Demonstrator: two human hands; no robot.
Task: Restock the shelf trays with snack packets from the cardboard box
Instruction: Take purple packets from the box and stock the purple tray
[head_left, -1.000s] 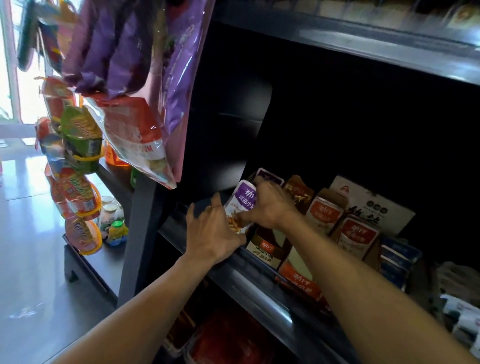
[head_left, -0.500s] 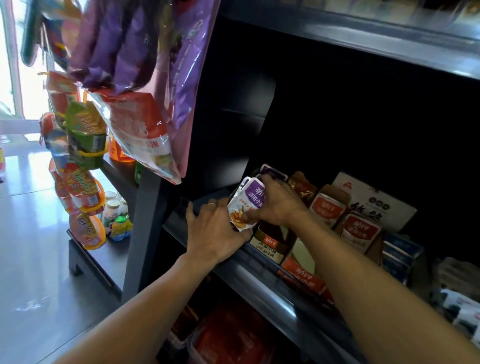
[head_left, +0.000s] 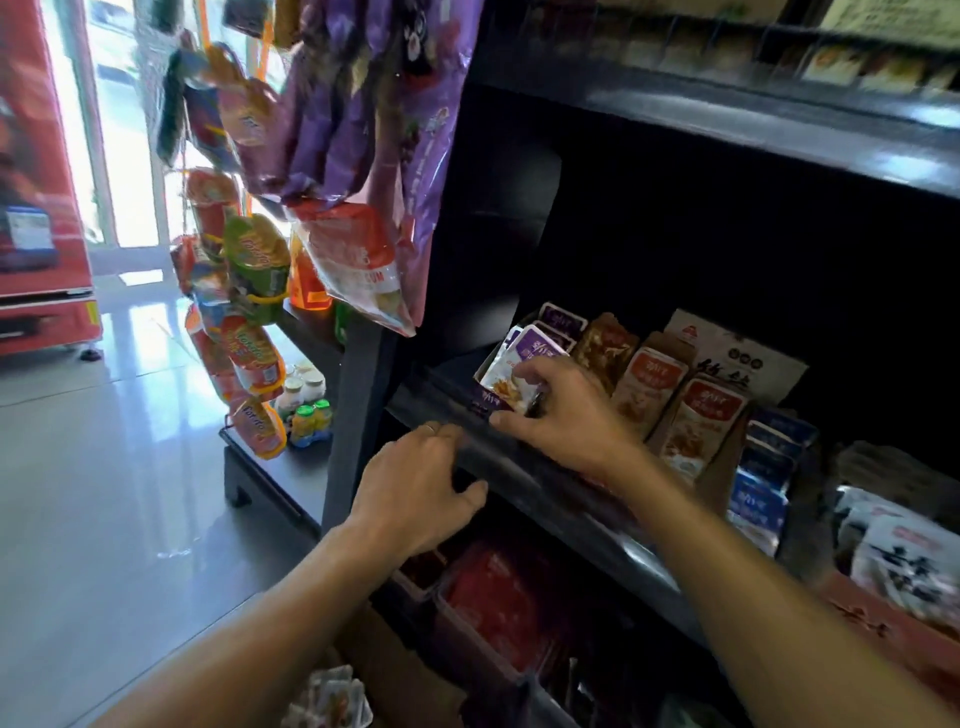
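Purple-and-white snack packets (head_left: 524, 358) stand in a purple tray (head_left: 485, 399) at the left end of the dark middle shelf (head_left: 519, 467). My right hand (head_left: 563, 410) rests on the front of these packets, fingers spread and pressing them. My left hand (head_left: 415, 483) hangs in front of the shelf lip, just below it, fingers loosely curled and holding nothing. The cardboard box is only hinted at as a brown edge (head_left: 379, 654) at the bottom, with small packets (head_left: 332, 699) by it.
Brown packets (head_left: 605, 348), red-and-white packets (head_left: 675, 410) and blue packets (head_left: 763, 483) fill trays to the right. Red packs (head_left: 498, 597) sit on the shelf below. Hanging snack bags (head_left: 363, 130) crowd the upper left. Small bottles (head_left: 306, 400) stand on a low side shelf.
My left hand has come off the shelf and dropped below its lip. My right hand has pushed the purple packets down into the tray. The view has swung left and back.
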